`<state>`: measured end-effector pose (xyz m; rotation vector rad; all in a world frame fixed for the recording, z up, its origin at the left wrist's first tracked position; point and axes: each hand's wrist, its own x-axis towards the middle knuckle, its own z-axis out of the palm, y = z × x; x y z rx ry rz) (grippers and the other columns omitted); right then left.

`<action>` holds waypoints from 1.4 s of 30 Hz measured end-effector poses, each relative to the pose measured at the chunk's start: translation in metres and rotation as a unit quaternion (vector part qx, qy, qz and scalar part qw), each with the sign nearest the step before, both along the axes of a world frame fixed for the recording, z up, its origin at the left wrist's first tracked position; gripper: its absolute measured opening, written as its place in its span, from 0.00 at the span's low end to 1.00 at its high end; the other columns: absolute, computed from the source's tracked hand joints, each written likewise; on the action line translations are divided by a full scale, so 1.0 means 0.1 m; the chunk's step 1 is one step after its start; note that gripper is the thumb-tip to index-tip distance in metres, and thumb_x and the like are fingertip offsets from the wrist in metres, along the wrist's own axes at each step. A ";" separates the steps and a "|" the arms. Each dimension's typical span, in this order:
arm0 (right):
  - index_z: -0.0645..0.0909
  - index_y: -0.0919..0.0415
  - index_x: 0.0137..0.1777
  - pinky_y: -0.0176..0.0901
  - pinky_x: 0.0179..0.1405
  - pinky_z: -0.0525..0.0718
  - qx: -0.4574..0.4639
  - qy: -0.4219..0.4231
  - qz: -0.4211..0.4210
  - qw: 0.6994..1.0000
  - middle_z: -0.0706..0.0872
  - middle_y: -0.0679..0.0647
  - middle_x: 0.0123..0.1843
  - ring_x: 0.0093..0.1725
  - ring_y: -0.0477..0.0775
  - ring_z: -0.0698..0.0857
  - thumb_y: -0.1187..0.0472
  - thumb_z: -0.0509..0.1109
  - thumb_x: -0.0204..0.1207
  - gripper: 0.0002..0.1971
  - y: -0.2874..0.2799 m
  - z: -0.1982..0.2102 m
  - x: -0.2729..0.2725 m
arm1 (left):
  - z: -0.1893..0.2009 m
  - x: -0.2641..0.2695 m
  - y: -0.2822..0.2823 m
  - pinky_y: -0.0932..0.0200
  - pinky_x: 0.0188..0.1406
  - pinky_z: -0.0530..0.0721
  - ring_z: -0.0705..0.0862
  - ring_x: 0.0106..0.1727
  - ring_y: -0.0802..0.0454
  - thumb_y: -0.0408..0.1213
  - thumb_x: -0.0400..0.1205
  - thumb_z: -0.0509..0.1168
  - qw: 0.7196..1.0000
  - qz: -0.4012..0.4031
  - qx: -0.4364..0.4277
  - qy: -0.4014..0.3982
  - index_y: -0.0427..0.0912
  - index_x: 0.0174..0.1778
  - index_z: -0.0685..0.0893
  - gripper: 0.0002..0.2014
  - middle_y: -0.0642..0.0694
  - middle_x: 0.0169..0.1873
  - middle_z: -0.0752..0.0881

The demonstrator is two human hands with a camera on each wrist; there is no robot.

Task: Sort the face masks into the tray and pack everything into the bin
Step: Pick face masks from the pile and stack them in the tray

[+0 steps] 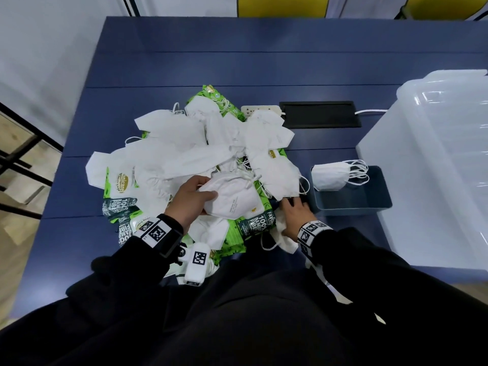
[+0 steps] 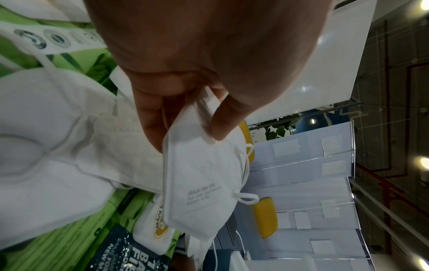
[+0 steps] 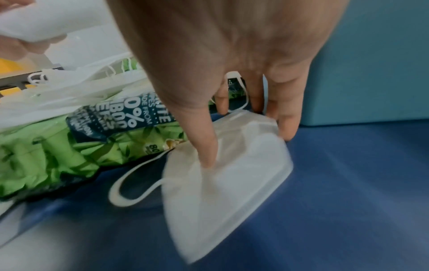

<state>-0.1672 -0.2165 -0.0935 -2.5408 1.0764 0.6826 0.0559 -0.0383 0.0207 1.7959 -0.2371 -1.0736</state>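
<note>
A heap of white face masks (image 1: 184,151) lies on green wipe packs (image 1: 254,224) in the middle of the blue table. My left hand (image 1: 195,199) holds one folded white mask (image 1: 232,198) just above the heap. In the left wrist view the thumb and fingers (image 2: 150,128) pinch that mask (image 2: 199,183) at its top edge. My right hand (image 1: 293,211) rests on another mask (image 3: 227,179) lying flat on the table by the tray. Its thumb (image 3: 206,152) presses into that mask and the fingertips touch its far edge. The grey-blue tray (image 1: 351,211) holds a few stacked masks (image 1: 330,177).
A large clear plastic bin (image 1: 435,154) stands at the right edge of the table, right behind the tray. A white power strip (image 1: 260,110) and a black cable slot (image 1: 319,117) lie behind the heap. The tray wall (image 3: 371,64) stands right beside my right fingers.
</note>
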 end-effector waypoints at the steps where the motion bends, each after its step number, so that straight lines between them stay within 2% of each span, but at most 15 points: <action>1: 0.60 0.58 0.80 0.59 0.63 0.82 0.024 -0.006 -0.028 0.999 0.66 0.67 0.76 0.64 0.74 0.81 0.63 0.82 0.66 0.45 -0.03 0.01 0.02 | -0.01 -0.01 0.00 0.33 0.55 0.90 0.89 0.56 0.35 0.27 0.82 0.71 1.000 -0.002 0.000 0.001 0.44 0.54 0.84 0.09 0.35 0.60 0.87; 5: 0.69 0.60 0.75 0.50 0.55 0.83 0.103 -0.063 -0.105 0.987 0.85 0.68 0.62 0.60 0.69 0.87 0.64 0.75 0.74 0.30 -0.11 0.08 0.02 | -0.01 -0.04 -0.01 0.37 0.51 0.91 0.89 0.53 0.39 0.26 0.82 0.71 1.000 -0.005 -0.004 0.002 0.42 0.58 0.84 0.11 0.39 0.58 0.87; 8: 0.86 0.64 0.55 0.44 0.44 0.82 0.125 -0.063 -0.103 0.985 0.90 0.62 0.52 0.53 0.64 0.89 0.59 0.75 0.75 0.12 -0.13 0.30 0.03 | -0.01 -0.03 -0.01 0.40 0.48 0.91 0.88 0.52 0.40 0.26 0.82 0.70 1.000 -0.005 -0.010 -0.004 0.39 0.58 0.83 0.11 0.39 0.56 0.87; 10: 0.83 0.67 0.45 0.47 0.31 0.86 0.162 -0.095 -0.153 0.970 0.87 0.62 0.43 0.40 0.63 0.90 0.61 0.74 0.75 0.08 -0.16 0.48 0.04 | 0.00 -0.02 0.00 0.36 0.50 0.91 0.89 0.52 0.39 0.26 0.82 0.71 1.000 0.002 -0.011 -0.005 0.38 0.58 0.83 0.11 0.37 0.57 0.88; 12: 0.81 0.65 0.51 0.48 0.21 0.85 0.226 -0.164 -0.229 0.933 0.84 0.65 0.43 0.31 0.64 0.88 0.66 0.73 0.76 0.06 -0.20 0.67 0.02 | 0.02 -0.01 0.00 0.36 0.49 0.92 0.89 0.51 0.38 0.26 0.82 0.71 1.000 0.006 -0.018 -0.005 0.38 0.57 0.82 0.10 0.36 0.57 0.88; 15: 0.74 0.55 0.69 0.48 0.19 0.84 0.346 -0.292 -0.311 0.836 0.81 0.67 0.44 0.25 0.62 0.83 0.73 0.73 0.78 0.23 -0.22 0.98 -0.02 | 0.07 -0.01 -0.03 0.45 0.43 0.92 0.90 0.48 0.41 0.25 0.82 0.70 0.999 -0.001 -0.044 -0.010 0.40 0.54 0.81 0.09 0.39 0.52 0.91; 19: 0.78 0.53 0.60 0.55 0.26 0.90 0.415 -0.408 -0.359 0.730 0.77 0.63 0.39 0.28 0.58 0.79 0.72 0.75 0.78 0.18 -0.13 1.23 0.06 | 0.16 -0.08 -0.12 0.48 0.43 0.89 0.89 0.44 0.45 0.25 0.83 0.69 0.996 -0.008 -0.084 -0.031 0.45 0.50 0.80 0.10 0.42 0.47 0.91; 22: 0.83 0.52 0.59 0.58 0.34 0.92 0.418 -0.429 -0.387 0.701 0.79 0.59 0.41 0.31 0.56 0.83 0.71 0.79 0.75 0.18 -0.05 1.22 0.12 | 0.22 -0.11 -0.17 0.43 0.46 0.89 0.90 0.45 0.42 0.28 0.81 0.70 0.994 -0.007 -0.093 -0.055 0.51 0.48 0.80 0.11 0.39 0.48 0.91; 25: 0.85 0.58 0.57 0.48 0.29 0.88 0.423 -0.455 -0.408 0.669 0.83 0.59 0.42 0.31 0.55 0.83 0.73 0.79 0.74 0.15 0.07 1.26 0.18 | 0.28 -0.13 -0.17 0.37 0.45 0.93 0.91 0.49 0.35 0.36 0.75 0.72 0.994 -0.007 -0.078 -0.078 0.58 0.45 0.80 0.11 0.37 0.50 0.91; 28: 0.86 0.60 0.49 0.42 0.24 0.84 0.398 -0.521 -0.417 0.629 0.89 0.55 0.39 0.32 0.56 0.86 0.76 0.77 0.73 0.12 0.17 1.32 0.26 | 0.26 -0.15 -0.15 0.39 0.37 0.93 0.91 0.44 0.37 0.31 0.81 0.70 0.996 0.008 -0.052 -0.078 0.49 0.55 0.78 0.12 0.38 0.53 0.89; 31: 0.87 0.58 0.42 0.43 0.34 0.85 0.333 -0.595 -0.374 0.629 0.91 0.56 0.39 0.35 0.55 0.85 0.77 0.78 0.72 0.13 0.22 1.37 0.33 | 0.21 -0.15 -0.13 0.43 0.33 0.93 0.92 0.40 0.37 0.29 0.83 0.68 0.997 0.016 -0.025 -0.065 0.42 0.63 0.77 0.14 0.38 0.55 0.88; 34: 0.84 0.59 0.41 0.42 0.32 0.82 0.277 -0.628 -0.308 0.659 0.87 0.61 0.38 0.36 0.55 0.82 0.75 0.78 0.72 0.10 0.26 1.43 0.43 | 0.19 -0.18 -0.15 0.44 0.33 0.92 0.93 0.39 0.33 0.29 0.83 0.68 0.999 0.011 -0.016 -0.032 0.41 0.64 0.79 0.14 0.36 0.57 0.88; 36: 0.86 0.59 0.42 0.45 0.39 0.83 0.255 -0.616 -0.235 0.708 0.90 0.62 0.42 0.39 0.54 0.85 0.70 0.81 0.71 0.08 0.32 1.44 0.52 | 0.20 -0.25 -0.19 0.44 0.34 0.93 0.93 0.38 0.33 0.27 0.84 0.68 0.999 0.000 -0.046 0.018 0.38 0.65 0.81 0.13 0.35 0.56 0.89; 39: 0.91 0.49 0.50 0.42 0.63 0.84 0.242 -0.515 -0.114 0.814 0.92 0.48 0.57 0.59 0.44 0.88 0.52 0.88 0.63 0.16 0.44 1.33 0.60 | 0.25 -0.35 -0.25 0.50 0.34 0.90 0.90 0.34 0.43 0.26 0.85 0.65 0.992 0.006 -0.103 0.073 0.37 0.63 0.85 0.12 0.39 0.44 0.91; 42: 0.91 0.51 0.60 0.51 0.75 0.77 0.161 -0.501 0.012 0.851 0.88 0.51 0.69 0.73 0.48 0.81 0.44 0.85 0.66 0.23 0.47 1.23 0.61 | 0.24 -0.34 -0.22 0.52 0.33 0.87 0.86 0.32 0.47 0.28 0.86 0.64 0.986 0.047 -0.116 0.111 0.41 0.62 0.88 0.12 0.43 0.38 0.91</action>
